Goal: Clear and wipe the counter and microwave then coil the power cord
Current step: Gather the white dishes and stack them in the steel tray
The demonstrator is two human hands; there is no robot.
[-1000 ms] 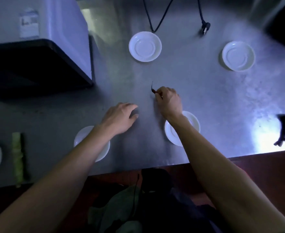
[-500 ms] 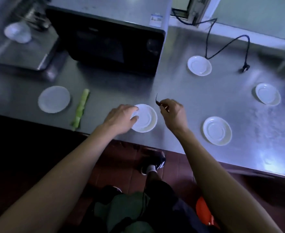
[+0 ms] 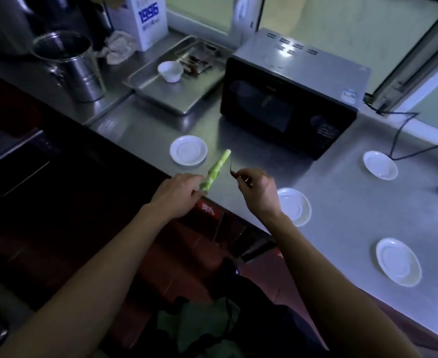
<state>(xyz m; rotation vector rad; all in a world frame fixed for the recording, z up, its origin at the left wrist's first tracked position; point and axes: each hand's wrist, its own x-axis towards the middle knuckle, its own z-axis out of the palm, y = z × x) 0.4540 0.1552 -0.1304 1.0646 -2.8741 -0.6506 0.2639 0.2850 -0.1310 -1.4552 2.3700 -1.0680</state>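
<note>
Head view: brushed steel counter (image 3: pixel 342 202), boxy black-fronted microwave (image 3: pixel 287 99) at the back, its thin cord (image 3: pixel 404 140) trailing right. Round white saucers (image 3: pixel 188 150) dot the metal. Left hand (image 3: pixel 176 193) grips the ridged green stalk (image 3: pixel 216 169) by its base at the counter's edge; right hand (image 3: pixel 258 188) pinches a dark curled scrap (image 3: pixel 232 170), fingers closed.

Dim room. Pale green wall (image 3: pixel 342 19) behind the steel worktop (image 3: pixel 342 202). Metal-framed window (image 3: pixel 406 60) at far right corner. Dark red floor tiles (image 3: pixel 187 267) below the near edge.
</note>
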